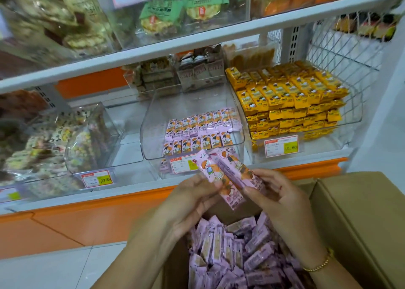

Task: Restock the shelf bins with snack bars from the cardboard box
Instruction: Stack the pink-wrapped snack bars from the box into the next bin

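My left hand [192, 198] and my right hand [278, 196] together hold a few pink-wrapped snack bars [225, 177] above the open cardboard box [361, 214]. Fingers of both hands curl round the bars' lower ends. The box under my hands holds several loose pink bars [238, 255]. Straight ahead on the lower shelf stands a clear plastic bin [153, 122], with rows of the same pink bars [197, 130] lined up in its right half. Its left half shows bare plastic.
A clear bin of yellow-wrapped bars [289, 98] sits to the right, beside a white wire divider [341, 45]. To the left is a bin of mixed bagged snacks [72, 139]. Price tags [281, 146] hang on the bin fronts. An orange shelf edge [109, 218] runs below; the upper shelf [197, 47] overhangs.
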Motion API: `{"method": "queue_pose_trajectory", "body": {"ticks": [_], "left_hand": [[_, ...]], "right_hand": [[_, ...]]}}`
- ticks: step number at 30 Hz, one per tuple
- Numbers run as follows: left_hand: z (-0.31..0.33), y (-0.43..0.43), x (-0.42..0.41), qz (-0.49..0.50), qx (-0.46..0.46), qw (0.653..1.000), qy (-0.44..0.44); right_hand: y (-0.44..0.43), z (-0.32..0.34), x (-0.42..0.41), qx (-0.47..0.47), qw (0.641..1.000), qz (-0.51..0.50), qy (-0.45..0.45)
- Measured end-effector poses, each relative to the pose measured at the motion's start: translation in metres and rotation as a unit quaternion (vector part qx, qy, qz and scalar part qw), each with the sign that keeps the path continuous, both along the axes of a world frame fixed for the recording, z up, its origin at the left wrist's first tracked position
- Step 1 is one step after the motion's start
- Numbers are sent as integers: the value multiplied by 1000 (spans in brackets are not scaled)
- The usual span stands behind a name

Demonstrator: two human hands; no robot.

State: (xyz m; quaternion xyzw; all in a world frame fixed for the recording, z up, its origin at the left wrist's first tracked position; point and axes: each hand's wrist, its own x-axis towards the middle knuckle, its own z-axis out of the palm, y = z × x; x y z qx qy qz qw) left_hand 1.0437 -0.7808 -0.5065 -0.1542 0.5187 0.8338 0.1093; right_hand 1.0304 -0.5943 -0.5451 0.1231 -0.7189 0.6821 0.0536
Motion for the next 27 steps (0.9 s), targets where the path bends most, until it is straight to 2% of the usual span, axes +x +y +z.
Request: {"method": "queue_pose_trajectory", "body": {"ticks": [6,8,11,13,17,22,24,25,27], "left_hand": [[50,-9,-18,4,-63,994,85],[62,-16,-34,37,-81,992,86],[77,-32,-69,63,-163,982,77],[84,-46,-95,85,-240,965,66],[66,-79,-138,90,-362,928,8],[33,-86,-160,60,-479,874,-53],[25,-84,-163,49,-530,843,-73],[21,-85,-166,29,-581,809,-86],[23,-83,-169,-35,-722,684,-101]], "right_hand": [[-2,19,-24,-37,996,-59,50],[-4,29,-40,-26,993,-82,87],[-8,50,-66,21,982,-111,153],[-11,62,-84,68,970,-134,193],[-16,72,-111,139,957,-147,205],[-15,69,-125,157,958,-126,205],[-15,68,-130,154,960,-119,204],[-15,67,-131,155,959,-115,207],[-16,66,-133,158,958,-109,215]]}}
